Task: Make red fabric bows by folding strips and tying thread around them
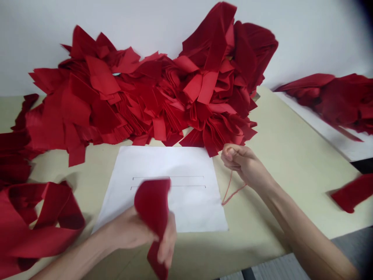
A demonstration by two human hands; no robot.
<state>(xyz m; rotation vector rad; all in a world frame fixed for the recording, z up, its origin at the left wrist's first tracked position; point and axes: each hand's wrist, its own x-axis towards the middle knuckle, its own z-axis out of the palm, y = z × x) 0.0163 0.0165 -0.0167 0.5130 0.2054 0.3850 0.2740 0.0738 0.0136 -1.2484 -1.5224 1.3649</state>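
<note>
Left hand [128, 229] held a folded red fabric strip [152, 206] in a closed grip, with the cloth gathered against the palm by the fingers [168, 243]. One fold stood above the hand and a tail hung below it. The strip appeared soft, light and limp, so the gathered fold seemed a surer place to take hold than the loose tail. Right hand [239, 161] was closed to a narrow pinch on a thin red thread [231, 194], which hung in a slack loop just beside the paper. Such thread would likely offer no stiffness and require a fingertip hold. Between the hands, a white paper sheet [186, 163] lay on a cream table [294, 155], bearing two parallel ruled lines [168, 177]. A large heap of red fabric pieces [151, 105] rose at the far edge, touching the sheet's far side. Wide red bands [35, 229] lay at near left. A second red heap [329, 101] lay at far right, with one blurred red piece [352, 192] below it.
</note>
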